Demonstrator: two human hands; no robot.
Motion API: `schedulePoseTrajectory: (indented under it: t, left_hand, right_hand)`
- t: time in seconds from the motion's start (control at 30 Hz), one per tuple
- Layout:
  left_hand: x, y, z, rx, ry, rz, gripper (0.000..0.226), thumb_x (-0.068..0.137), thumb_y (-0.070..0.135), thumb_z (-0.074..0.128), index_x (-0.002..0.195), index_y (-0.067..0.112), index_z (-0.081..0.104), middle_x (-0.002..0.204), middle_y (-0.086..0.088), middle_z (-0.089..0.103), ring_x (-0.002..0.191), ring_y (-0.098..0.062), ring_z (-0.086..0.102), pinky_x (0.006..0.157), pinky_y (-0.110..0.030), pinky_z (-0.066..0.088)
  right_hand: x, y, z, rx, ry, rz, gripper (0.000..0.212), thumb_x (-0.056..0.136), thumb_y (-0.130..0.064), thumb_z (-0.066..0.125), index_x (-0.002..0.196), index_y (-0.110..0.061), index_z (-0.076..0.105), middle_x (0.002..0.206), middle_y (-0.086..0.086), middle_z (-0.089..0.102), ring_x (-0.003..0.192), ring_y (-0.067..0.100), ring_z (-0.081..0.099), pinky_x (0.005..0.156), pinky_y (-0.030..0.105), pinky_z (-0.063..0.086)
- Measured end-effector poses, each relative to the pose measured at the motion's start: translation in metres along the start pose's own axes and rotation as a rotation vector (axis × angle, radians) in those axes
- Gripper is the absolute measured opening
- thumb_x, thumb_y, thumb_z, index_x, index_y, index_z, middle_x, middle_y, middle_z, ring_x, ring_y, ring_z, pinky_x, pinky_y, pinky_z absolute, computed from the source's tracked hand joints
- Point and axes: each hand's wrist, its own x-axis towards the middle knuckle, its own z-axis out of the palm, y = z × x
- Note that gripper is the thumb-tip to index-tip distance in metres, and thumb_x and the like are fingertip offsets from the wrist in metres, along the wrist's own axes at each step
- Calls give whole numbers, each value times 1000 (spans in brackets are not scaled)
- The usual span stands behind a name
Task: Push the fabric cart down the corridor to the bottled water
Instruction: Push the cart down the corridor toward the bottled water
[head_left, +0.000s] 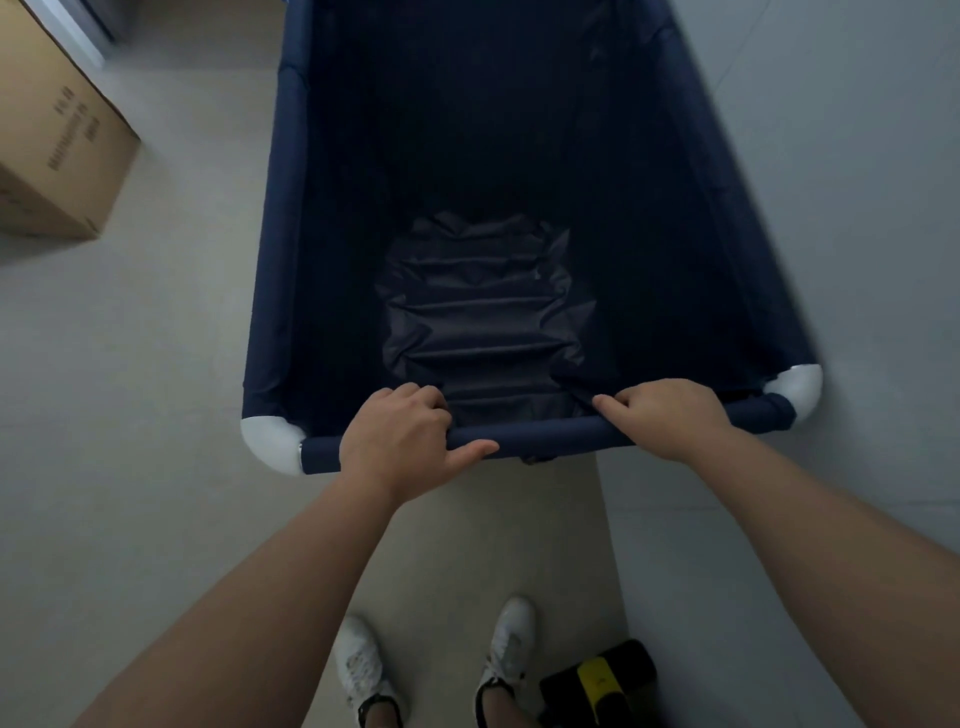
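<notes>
Pale floor tiles (156, 364) fill the view, with a grey wall (857, 208) running close along the right and a cardboard box (57, 130) standing on the floor at the far left. Between them sits the fabric cart (483, 156), a deep navy bin with white corner joints, its inside bare except for creased cloth at the bottom. Both hands are wrapped around its near top rail (540, 434): the left hand (400, 441) clenched over the rail near the left corner, thumb lying along it, and the right hand (670, 415) gripping closer to the right corner. White shoes (511, 639) stand just behind the cart, and a black and yellow object (597, 680) lies beside the right foot. No bottled water is in sight, so the push looks far from finished. The main risk is the cart's right side scraping the wall, since it runs just beside it; an uneven shove could also swing the far end left toward the box
</notes>
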Motion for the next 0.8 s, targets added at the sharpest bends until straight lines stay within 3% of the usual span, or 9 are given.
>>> schedulePoseTrajectory:
  t: [0.07,0.17,0.43,0.63,0.8]
  left_hand:
    - [9,1,0,-5,3,-4,89,88,83,15,84,20,78,99,5,70,86,-18,60,78,-36,43]
    - [18,-3,-2,-4,17,-2,93,88,84,12,83,19,78,99,4,71,86,-18,61,78,-37,45]
    - [21,-13,-3,19,-14,-18,96,85,86,7,87,21,78,101,6,71,88,-16,62,80,-37,45]
    - [22,-20,-2,16,-27,-11,98,84,86,5,86,22,78,100,6,71,88,-17,61,80,-38,45]
    - [23,-22,0,-6,-12,-3,95,85,86,6,83,22,77,97,6,70,84,-17,60,76,-36,44]
  right_hand:
    - [11,11,-9,-178,-104,-161,32,103,-40,36,131,-35,50,105,-2,65,91,25,60,67,37,44]
    - [23,15,-18,-318,-216,-291,41,98,-26,49,135,-31,34,116,5,62,95,29,60,75,44,53]
    - [31,8,-25,-248,-267,-306,31,99,-27,42,130,-27,38,112,9,58,91,29,56,79,47,53]
    - [31,3,-24,-253,-225,-301,29,101,-30,46,130,-30,38,109,6,59,88,27,56,65,40,45]
    - [35,3,-22,-269,-215,-318,32,98,-30,50,128,-30,39,108,4,59,85,26,55,63,38,42]
